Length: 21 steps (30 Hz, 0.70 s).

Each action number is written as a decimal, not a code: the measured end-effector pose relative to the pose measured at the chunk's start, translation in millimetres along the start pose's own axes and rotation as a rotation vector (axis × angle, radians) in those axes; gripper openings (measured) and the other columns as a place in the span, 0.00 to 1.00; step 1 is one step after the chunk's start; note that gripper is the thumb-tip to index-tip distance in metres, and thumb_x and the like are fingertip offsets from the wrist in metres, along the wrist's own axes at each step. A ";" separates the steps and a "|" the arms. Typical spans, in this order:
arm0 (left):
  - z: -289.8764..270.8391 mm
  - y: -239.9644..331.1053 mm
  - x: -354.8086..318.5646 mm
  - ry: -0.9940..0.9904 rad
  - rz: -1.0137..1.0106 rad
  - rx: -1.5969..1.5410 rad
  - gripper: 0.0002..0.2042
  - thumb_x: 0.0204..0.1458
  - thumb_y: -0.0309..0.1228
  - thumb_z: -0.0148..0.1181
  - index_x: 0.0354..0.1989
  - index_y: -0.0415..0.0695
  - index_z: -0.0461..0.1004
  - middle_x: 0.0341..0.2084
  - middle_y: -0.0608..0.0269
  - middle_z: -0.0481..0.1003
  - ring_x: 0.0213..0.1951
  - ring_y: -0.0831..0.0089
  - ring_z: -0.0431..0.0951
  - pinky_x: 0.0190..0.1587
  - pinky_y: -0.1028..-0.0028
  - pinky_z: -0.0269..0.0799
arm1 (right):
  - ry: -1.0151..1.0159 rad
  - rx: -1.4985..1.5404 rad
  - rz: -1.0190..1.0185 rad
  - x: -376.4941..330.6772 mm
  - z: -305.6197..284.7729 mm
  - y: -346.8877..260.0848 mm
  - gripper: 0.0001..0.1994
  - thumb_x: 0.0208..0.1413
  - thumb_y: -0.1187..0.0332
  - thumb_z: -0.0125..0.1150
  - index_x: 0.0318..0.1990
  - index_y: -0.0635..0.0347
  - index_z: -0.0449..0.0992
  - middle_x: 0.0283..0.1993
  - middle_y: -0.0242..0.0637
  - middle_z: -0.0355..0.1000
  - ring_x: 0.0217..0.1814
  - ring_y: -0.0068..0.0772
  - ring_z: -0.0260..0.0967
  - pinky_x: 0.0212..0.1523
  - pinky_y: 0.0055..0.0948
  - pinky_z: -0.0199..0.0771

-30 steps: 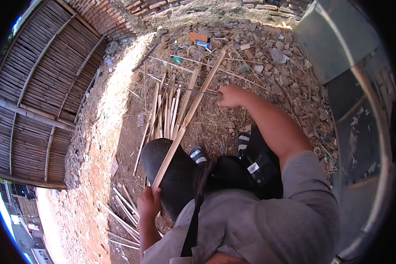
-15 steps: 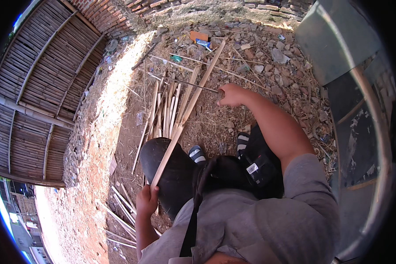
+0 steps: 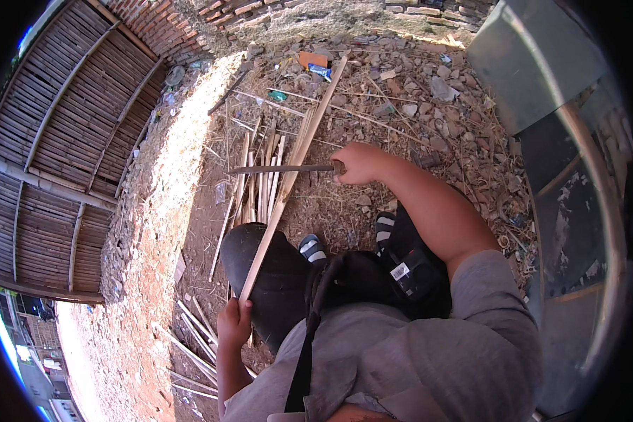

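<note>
Ground: bare dirt point(image 3: 330, 211) carries everything, rubble thickening toward its far edge under the brick wall point(image 3: 309, 22).
Long strip: here's the pale strip point(image 3: 277, 218), slanting from the left hand over the thigh toward that far edge, the leg presumably propping it.
Loose slats: bundled point(image 3: 272, 186) on the dirt beyond the knee, probably within easy reach.
Left knee: bent point(image 3: 250, 246), a likely rest.
Blade: level point(image 3: 285, 169), crossing over the strip; contact, I can't tell.
Right grip: closed point(image 3: 359, 163) round the handle.
Left grip: pinching point(image 3: 233, 323) the near end, seemingly steadying it.

Grey short-sleeved shirt point(image 3: 415, 352), black trousers point(image 3: 271, 271), striped footwear point(image 3: 312, 248)
</note>
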<state>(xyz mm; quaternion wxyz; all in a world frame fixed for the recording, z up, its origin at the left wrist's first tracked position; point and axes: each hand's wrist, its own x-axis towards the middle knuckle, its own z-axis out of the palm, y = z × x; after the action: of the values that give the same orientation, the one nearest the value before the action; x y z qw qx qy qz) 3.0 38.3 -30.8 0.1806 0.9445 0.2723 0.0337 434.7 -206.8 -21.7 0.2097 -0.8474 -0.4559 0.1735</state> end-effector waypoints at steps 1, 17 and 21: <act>0.2 0.5 -0.2 -0.005 -0.004 -0.008 0.23 0.63 0.47 0.55 0.26 0.38 0.65 0.20 0.40 0.71 0.27 0.36 0.74 0.29 0.47 0.64 | -0.028 -0.039 -0.031 -0.9 1.6 -10.0 0.17 0.49 0.57 0.68 0.42 0.57 0.79 0.39 0.45 0.78 0.44 0.51 0.77 0.44 0.47 0.76; 1.3 -2.1 -1.1 0.020 0.006 0.013 0.21 0.61 0.44 0.58 0.25 0.39 0.64 0.18 0.41 0.71 0.26 0.37 0.73 0.28 0.47 0.64 | -0.078 -0.036 -0.051 -4.7 0.8 -16.5 0.21 0.50 0.55 0.69 0.45 0.61 0.78 0.39 0.49 0.77 0.45 0.52 0.76 0.45 0.47 0.75; -0.3 -7.4 0.6 0.011 0.032 -0.013 0.21 0.61 0.44 0.58 0.25 0.39 0.64 0.18 0.42 0.71 0.26 0.37 0.74 0.28 0.47 0.64 | -0.120 -0.013 -0.085 -3.7 0.3 -5.1 0.25 0.49 0.53 0.71 0.49 0.63 0.78 0.41 0.49 0.78 0.47 0.51 0.77 0.46 0.45 0.75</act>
<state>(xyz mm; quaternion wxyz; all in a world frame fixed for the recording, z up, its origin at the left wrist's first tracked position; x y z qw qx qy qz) -0.3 44.5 -33.2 0.1847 0.9474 0.2579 0.0436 429.1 -207.3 -19.0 0.1836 -0.8168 -0.5042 0.2118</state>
